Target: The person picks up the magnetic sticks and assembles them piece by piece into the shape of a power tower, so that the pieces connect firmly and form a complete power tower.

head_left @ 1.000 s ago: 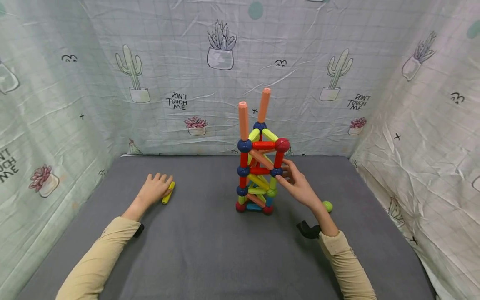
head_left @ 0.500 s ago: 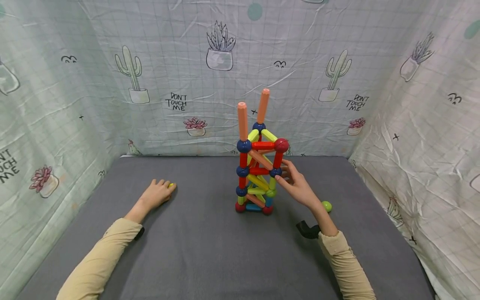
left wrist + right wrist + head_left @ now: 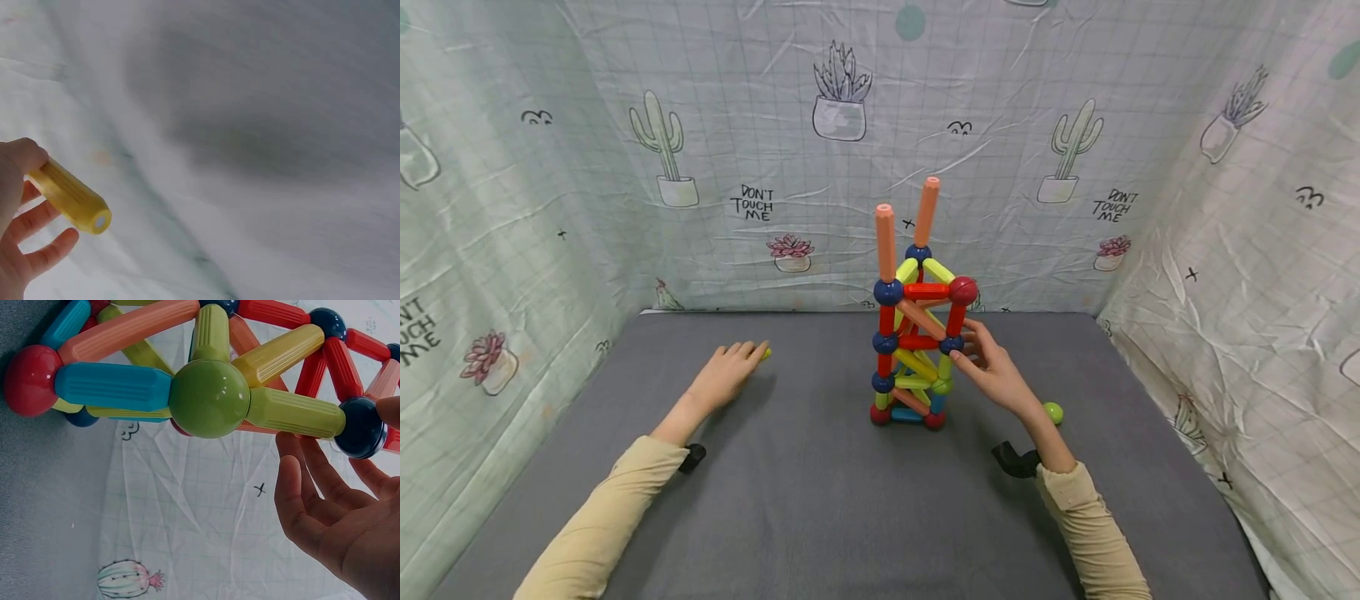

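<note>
In the head view, a tower of magnetic rods and balls (image 3: 927, 291) stands upright right of the table's middle. Two orange rods (image 3: 886, 243) point up from its top. My right hand (image 3: 997, 377) steadies its right side, thumb and fingers around a dark blue ball (image 3: 361, 430). In the right wrist view a green ball (image 3: 209, 399) and a blue rod (image 3: 112, 385) show below that joint. Off to the left, my left hand (image 3: 722, 382) pinches a yellow magnetic rod (image 3: 74, 199) between thumb and fingers, mostly hidden from above; one round end shows in the left wrist view.
A loose green ball (image 3: 1054, 412) lies on the grey table (image 3: 820, 517), beside the right wrist. Black straps (image 3: 1017, 460) hang at both wrists. A patterned cloth (image 3: 715, 133) rises behind the table and along both sides.
My left hand has taken hold of the yellow rod, picked it up from the table and moved it right and away from me. The right hand and the tower look unmoved.
</note>
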`<state>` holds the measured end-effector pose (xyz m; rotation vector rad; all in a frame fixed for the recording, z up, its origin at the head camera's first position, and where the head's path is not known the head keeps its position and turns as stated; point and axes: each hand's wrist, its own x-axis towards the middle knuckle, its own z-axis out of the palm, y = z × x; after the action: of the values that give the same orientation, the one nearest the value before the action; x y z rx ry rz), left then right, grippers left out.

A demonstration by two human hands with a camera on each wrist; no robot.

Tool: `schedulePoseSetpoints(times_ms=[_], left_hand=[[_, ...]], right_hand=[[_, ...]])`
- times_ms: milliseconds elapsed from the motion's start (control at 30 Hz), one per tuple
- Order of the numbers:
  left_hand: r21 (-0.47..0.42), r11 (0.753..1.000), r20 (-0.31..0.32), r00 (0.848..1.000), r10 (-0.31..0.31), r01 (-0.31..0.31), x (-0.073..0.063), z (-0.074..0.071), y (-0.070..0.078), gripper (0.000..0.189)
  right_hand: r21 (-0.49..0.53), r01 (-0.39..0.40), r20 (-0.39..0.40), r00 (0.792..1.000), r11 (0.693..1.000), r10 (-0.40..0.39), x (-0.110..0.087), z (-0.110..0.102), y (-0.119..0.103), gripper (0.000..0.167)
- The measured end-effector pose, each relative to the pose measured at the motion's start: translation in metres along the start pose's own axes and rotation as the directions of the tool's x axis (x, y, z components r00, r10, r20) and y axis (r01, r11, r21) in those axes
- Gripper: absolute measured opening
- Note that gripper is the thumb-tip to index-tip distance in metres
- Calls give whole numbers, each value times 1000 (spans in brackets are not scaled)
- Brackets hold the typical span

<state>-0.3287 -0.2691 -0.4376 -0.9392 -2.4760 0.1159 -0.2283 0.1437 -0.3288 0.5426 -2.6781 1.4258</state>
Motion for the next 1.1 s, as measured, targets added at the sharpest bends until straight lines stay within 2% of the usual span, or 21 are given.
schedulePoseSetpoints(times_ms=[67,167,233,300,400,467,567,633,667,733,800,867,933,1033,1100], left_hand=[[-104,994,-38,999,-21,17,12,-12,6,48],[-270,962,-98,993,-70,41,33,-34,15,48],[-382,922,-144,983,-117,54,49,-50,20,47],[-498,865,-182,967,-177,64,66,-67,24,44],[-648,759,-236,933,-273,58,93,-94,29,42],[-744,667,-255,906,-338,39,111,-113,33,40],[-862,507,-263,870,-417,-17,136,-145,42,40],[-915,396,-263,855,-446,-75,151,-168,49,39],[-930,352,-269,850,-452,-107,158,-180,52,39],[-946,279,-281,845,-456,-165,172,-203,59,39],[-954,223,-283,849,-447,-201,185,-224,67,39],[-964,167,-262,865,-428,-209,196,-243,76,39],[-972,125,-235,888,-396,-201,205,-257,86,39],[-980,104,-197,925,-326,-172,217,-268,103,39],[-982,111,-178,943,-280,-152,223,-269,115,39]], right_hand=[[1,-4,0,1000,1000,4,0,0,0,50],[1,-8,0,1000,1000,8,0,0,-1,50],[3,-6,1,1000,1000,6,0,-1,0,49],[6,-4,1,1000,1000,4,0,-1,0,49],[8,-3,3,1000,1000,3,0,-1,-1,49],[7,-6,4,1000,1000,5,0,-1,-1,49],[6,-10,6,1000,1000,10,0,-1,-2,50],[6,-13,8,1000,1000,13,0,-1,-2,50],[6,-13,9,1000,1000,13,0,-1,-2,50],[5,-12,9,1000,1000,12,1,-2,-3,50],[6,-11,7,1000,1000,11,2,-3,-4,50],[5,-12,6,1000,1000,11,2,-3,-5,50],[7,-14,6,1000,1000,14,2,-4,-5,50],[10,-15,9,1000,1000,15,2,-4,-5,50],[13,-15,10,1000,1000,15,3,-4,-4,50]])
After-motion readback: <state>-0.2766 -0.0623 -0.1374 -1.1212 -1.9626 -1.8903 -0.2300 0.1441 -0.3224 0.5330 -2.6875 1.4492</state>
